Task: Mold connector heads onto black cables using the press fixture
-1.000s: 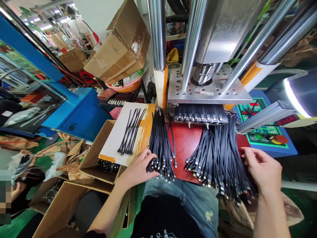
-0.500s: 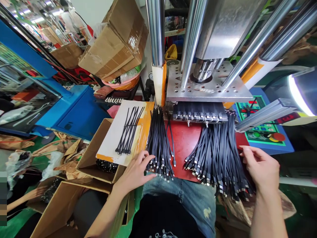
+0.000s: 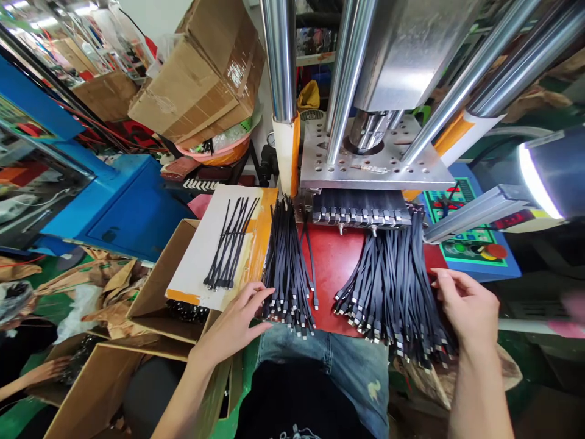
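Observation:
My left hand (image 3: 242,314) hovers at the lower left of a bundle of black flat USB cables (image 3: 287,262). Its thumb and fingers are spread, with nothing between them. My right hand (image 3: 470,308) is beside a wider fan of black cables (image 3: 388,286), fingers loosely bent and slightly apart, holding nothing visible. Both bundles lie on a red table surface (image 3: 336,247), their metal connectors pointing towards me. A row of connectors sits in the dark mould block (image 3: 361,210) under the press plate (image 3: 375,174). Several cables (image 3: 233,244) lie on a white board (image 3: 192,268) to the left.
Steel press columns (image 3: 280,61) rise behind the table. A control panel (image 3: 475,244) and a lit lamp (image 3: 542,180) are at the right. Open cardboard boxes (image 3: 105,372) stand at the lower left, where another person's hand (image 3: 52,369) reaches among dark parts.
The whole view has shifted slightly, so everything appears a little further left. Both hands keep nearly the same pose and place beside the cables.

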Demonstrator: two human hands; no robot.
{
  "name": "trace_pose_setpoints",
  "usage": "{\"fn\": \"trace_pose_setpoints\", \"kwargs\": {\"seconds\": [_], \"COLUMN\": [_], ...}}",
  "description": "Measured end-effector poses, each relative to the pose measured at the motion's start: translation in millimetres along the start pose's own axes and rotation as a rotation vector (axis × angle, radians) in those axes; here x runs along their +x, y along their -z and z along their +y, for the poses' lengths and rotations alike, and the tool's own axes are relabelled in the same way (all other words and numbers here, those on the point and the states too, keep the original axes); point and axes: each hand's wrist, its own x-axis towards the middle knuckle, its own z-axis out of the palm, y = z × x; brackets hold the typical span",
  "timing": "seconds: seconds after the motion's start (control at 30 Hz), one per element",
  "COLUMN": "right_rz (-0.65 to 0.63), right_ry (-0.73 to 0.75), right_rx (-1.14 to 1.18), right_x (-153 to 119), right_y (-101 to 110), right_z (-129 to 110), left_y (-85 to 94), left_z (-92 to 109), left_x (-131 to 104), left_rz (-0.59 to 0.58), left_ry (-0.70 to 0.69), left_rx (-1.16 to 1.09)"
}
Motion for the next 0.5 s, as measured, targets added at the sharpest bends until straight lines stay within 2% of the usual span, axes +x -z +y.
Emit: {"fn": "trace_pose_setpoints", "kwargs": {"seconds": [0.1, 0.2, 0.43, 0.5], "right_rz": [-0.001, 0.003, -0.018, -0.013], "right_ry": [-0.003, -0.003, 0.015, 0.074], "right_rx": [-0.009, -0.023, -0.061, -0.128], "right_x": [-0.5, -1.0, 0.5, 1.2], "right_y": [0.3, 0.3, 1.7, 2.4], "right_z": [-0.3, -0.3, 6.5, 9.9], "left_y": [4.1, 0.7, -11.8, -15.3], "left_z": [-2.2, -4.3, -9.2, -9.1], "left_x": [2.3, 6.6, 7.0, 7.8], "left_rz": [0.001, 0.045, 0.244, 0.323], "left_ry": [0.020, 0.026, -0.049, -0.062], "left_rx": [-0.048, -0.078, -0.065, -0.063]}}
